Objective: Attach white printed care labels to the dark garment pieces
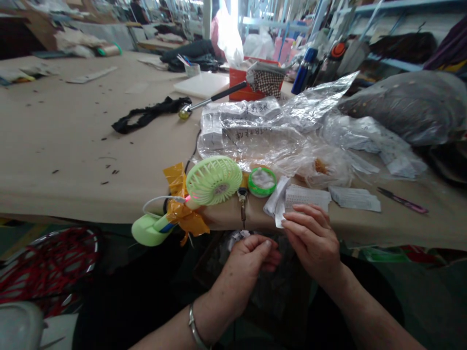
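Note:
My right hand [314, 238] lies over the table's front edge with its fingers stretched out. Its fingertips touch a printed paper label stack [307, 195] and the loose white slips [278, 201] beside it. My left hand [248, 257], with a metal bangle at the wrist, hovers just in front of the edge. Its fingers are curled in with the thumb against them, and whatever they may hold is hidden. Near both hands are a soldering-iron-like tool [242, 201] with its metal tip hanging over the edge, and a green round tub [261, 182] with white stuffing inside.
A green fan [214, 181] is fixed to the edge with orange tape [178, 182]. Clear plastic bags [255, 141] spread behind the labels. Another label stack [354, 198] and tweezers [403, 200] lie to the right. Below the edge is a box of white scraps [268, 291].

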A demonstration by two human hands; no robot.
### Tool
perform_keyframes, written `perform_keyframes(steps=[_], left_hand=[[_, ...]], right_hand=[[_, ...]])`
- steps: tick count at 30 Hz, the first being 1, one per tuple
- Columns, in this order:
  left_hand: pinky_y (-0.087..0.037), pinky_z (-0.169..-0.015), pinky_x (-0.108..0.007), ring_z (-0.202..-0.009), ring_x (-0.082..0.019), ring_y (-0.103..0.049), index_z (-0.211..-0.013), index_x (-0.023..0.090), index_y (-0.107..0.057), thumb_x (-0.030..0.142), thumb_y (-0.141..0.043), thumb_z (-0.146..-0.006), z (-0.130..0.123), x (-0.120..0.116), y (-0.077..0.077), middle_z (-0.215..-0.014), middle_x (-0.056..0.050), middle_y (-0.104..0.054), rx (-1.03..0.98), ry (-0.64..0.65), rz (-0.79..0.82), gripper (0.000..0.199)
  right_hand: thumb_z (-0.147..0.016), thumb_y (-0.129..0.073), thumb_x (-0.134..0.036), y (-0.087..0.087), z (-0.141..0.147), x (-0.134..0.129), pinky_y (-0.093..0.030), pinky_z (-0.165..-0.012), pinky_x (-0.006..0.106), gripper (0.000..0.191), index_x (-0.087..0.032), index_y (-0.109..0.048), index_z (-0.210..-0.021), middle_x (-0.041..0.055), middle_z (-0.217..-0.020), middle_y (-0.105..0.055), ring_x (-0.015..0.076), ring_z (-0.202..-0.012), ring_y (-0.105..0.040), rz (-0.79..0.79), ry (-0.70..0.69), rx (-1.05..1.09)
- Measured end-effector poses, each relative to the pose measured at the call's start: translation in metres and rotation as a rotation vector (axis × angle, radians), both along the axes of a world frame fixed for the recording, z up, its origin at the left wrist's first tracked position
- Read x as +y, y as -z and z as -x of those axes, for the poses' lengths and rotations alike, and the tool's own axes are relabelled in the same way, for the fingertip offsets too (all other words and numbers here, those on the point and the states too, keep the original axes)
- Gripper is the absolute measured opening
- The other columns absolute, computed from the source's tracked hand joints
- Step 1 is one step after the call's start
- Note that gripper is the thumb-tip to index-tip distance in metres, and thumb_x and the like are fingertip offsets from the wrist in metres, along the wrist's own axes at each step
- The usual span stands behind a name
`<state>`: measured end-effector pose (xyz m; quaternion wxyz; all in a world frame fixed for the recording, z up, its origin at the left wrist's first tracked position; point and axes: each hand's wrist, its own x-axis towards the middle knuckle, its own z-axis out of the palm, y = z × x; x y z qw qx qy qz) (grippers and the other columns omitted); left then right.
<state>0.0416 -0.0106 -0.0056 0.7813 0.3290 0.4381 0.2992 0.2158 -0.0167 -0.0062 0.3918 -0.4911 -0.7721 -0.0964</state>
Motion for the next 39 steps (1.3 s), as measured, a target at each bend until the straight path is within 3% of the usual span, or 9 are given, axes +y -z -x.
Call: perform_keyframes(steps=[5,10,12,15,17,21,30,34,39], left_hand=[[-0.047,-0.064,-0.024,-0.067,-0.012,-0.061,-0.090,0.010,-0.066,0.039,-0.059,-0.085,-0.018,0.004,-0.013,-0.079,-0.007,-0.066,-0.409,-0.037,0.203,0.030],[-0.043,-0.053,-0.016,-0.056,-0.007,-0.057,-0.080,0.009,-0.066,0.020,-0.069,-0.077,-0.033,0.007,-0.015,-0.067,-0.003,-0.064,-0.364,-0.150,0.243,0.012],[-0.045,-0.053,-0.018,-0.053,-0.008,-0.057,-0.080,0.009,-0.065,0.018,-0.067,-0.077,-0.034,0.007,-0.013,-0.064,-0.003,-0.065,-0.306,-0.163,0.233,0.009],[-0.050,-0.055,-0.023,-0.054,-0.012,-0.061,-0.084,0.009,-0.066,0.022,-0.065,-0.080,-0.033,0.004,-0.009,-0.066,-0.007,-0.068,-0.183,-0.109,0.223,0.014],[-0.051,-0.056,-0.024,-0.056,-0.013,-0.063,-0.085,0.009,-0.065,0.024,-0.064,-0.081,-0.032,0.003,-0.006,-0.068,-0.008,-0.069,-0.107,-0.078,0.219,0.015],[-0.051,-0.055,-0.024,-0.055,-0.013,-0.063,-0.087,0.009,-0.065,0.023,-0.061,-0.083,-0.033,0.002,-0.004,-0.066,-0.008,-0.069,-0.045,-0.055,0.207,0.014],[-0.050,-0.054,-0.024,-0.056,-0.014,-0.063,-0.089,0.008,-0.064,0.019,-0.054,-0.085,-0.035,0.009,-0.015,-0.070,-0.010,-0.068,-0.070,0.023,0.313,0.015],[-0.049,-0.054,-0.024,-0.056,-0.013,-0.062,-0.090,0.008,-0.067,0.018,-0.056,-0.083,-0.036,0.009,-0.015,-0.073,-0.009,-0.068,-0.199,0.086,0.289,0.017],[-0.044,-0.050,-0.019,-0.053,-0.010,-0.058,-0.078,0.007,-0.069,0.017,-0.060,-0.080,-0.036,0.005,-0.014,-0.067,-0.006,-0.065,-0.366,0.044,0.312,0.014]], right_hand=[[-0.082,-0.060,-0.009,-0.008,0.006,-0.029,-0.045,-0.094,0.047,0.018,-0.022,-0.067,-0.094,0.0045,-0.097,-0.072,0.0241,-0.107,-0.059,0.049,-0.119,0.041],[-0.084,-0.058,-0.010,-0.011,0.004,-0.040,-0.047,-0.093,0.044,0.018,-0.020,-0.065,-0.098,0.0049,-0.096,-0.071,0.0227,-0.106,-0.058,0.091,-0.196,0.017],[-0.086,-0.058,-0.015,-0.012,-0.004,-0.032,-0.048,-0.093,0.044,0.022,-0.015,-0.062,-0.108,0.0093,-0.102,-0.068,0.0248,-0.108,-0.056,0.097,-0.134,-0.021],[-0.088,-0.057,-0.026,-0.015,-0.016,-0.016,-0.047,-0.093,0.048,0.035,-0.007,-0.057,-0.118,0.0163,-0.110,-0.063,0.0303,-0.110,-0.052,0.144,0.120,-0.140],[-0.088,-0.057,-0.027,-0.015,-0.021,-0.008,-0.046,-0.092,0.050,0.034,-0.008,-0.059,-0.116,0.0157,-0.110,-0.063,0.0324,-0.106,-0.053,0.207,0.254,-0.249],[-0.088,-0.057,-0.021,-0.008,-0.023,-0.006,-0.046,-0.090,0.045,0.021,-0.013,-0.065,-0.106,0.0100,-0.107,-0.067,0.0288,-0.100,-0.058,0.191,0.293,-0.330],[-0.087,-0.059,-0.014,0.001,-0.032,-0.011,-0.048,-0.087,0.038,0.007,-0.018,-0.065,-0.087,0.0065,-0.093,-0.070,0.0217,-0.095,-0.062,0.083,0.137,0.003],[-0.087,-0.056,-0.012,0.002,-0.024,-0.025,-0.050,-0.088,0.039,0.011,-0.018,-0.065,-0.089,0.0086,-0.097,-0.068,0.0230,-0.105,-0.059,0.110,-0.097,0.138],[-0.091,-0.051,-0.018,0.003,-0.014,-0.038,-0.050,-0.091,0.042,0.015,-0.019,-0.066,-0.087,0.0073,-0.094,-0.070,0.0223,-0.106,-0.059,0.138,-0.287,0.056]])
